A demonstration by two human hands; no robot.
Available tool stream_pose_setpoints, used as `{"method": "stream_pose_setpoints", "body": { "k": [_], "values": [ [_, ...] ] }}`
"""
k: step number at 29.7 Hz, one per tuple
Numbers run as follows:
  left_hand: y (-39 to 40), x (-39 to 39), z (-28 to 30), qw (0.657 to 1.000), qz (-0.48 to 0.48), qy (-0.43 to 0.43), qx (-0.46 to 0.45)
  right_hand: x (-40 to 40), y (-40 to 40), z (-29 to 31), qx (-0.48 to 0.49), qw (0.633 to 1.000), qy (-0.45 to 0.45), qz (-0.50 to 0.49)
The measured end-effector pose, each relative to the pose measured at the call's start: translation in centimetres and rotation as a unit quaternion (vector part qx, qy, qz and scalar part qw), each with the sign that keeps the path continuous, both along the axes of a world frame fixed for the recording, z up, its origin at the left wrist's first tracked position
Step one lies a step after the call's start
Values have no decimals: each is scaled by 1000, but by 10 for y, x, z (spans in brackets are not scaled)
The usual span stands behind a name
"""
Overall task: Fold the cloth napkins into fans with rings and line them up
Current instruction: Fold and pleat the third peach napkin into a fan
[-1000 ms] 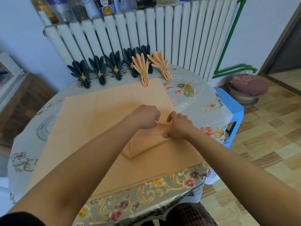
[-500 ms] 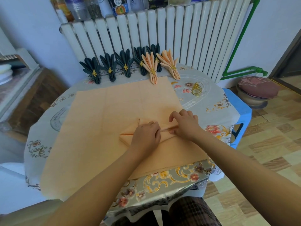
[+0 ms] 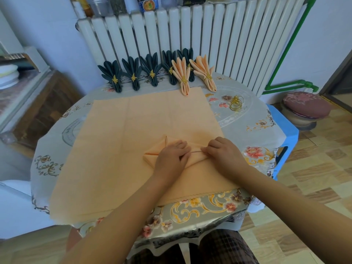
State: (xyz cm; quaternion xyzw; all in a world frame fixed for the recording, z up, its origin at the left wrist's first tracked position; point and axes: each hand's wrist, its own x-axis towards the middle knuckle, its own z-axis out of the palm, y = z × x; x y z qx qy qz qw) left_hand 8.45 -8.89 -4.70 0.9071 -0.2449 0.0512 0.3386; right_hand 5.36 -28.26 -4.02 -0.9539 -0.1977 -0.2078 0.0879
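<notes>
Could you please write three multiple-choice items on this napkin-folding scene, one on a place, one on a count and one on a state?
1. Where do the loose gold rings lie?
A. On the tablecloth right of the spread peach cloth
B. On the blue stool
C. On the radiator

2. How many finished peach fan napkins stand in the row?
A. One
B. Two
C. Four

3. What is the state of the peach napkin under the hands?
A. Already in a ring
B. Fully flat and unfolded
C. Partly folded, no ring on it

Answers:
1. A: the rings rest on the floral tablecloth beyond the cloth's right edge.
2. B: one peach fan and another stand right of the dark ones.
3. C: the left hand and right hand press its folds, and no ring shows on it.
</notes>
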Motion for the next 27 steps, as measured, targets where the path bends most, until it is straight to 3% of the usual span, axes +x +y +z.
{"method": "stream_pose_setpoints", "body": {
  "k": [7,11,16,23,27],
  "values": [
    [17,5,2,997,-51,34,52,-1,-2,3,59,997,43,-14],
    [15,12,18,989,-56,34,129,6,4,11,84,994,63,-29],
    [9,24,38,990,-1,97,105,14,5,12,108,988,107,-2],
    [-10,51,66,946,-35,183,265,31,7,36,57,963,261,-15],
    [-25,61,73,907,-56,139,393,45,13,51,27,931,361,-40]
  ]
}}
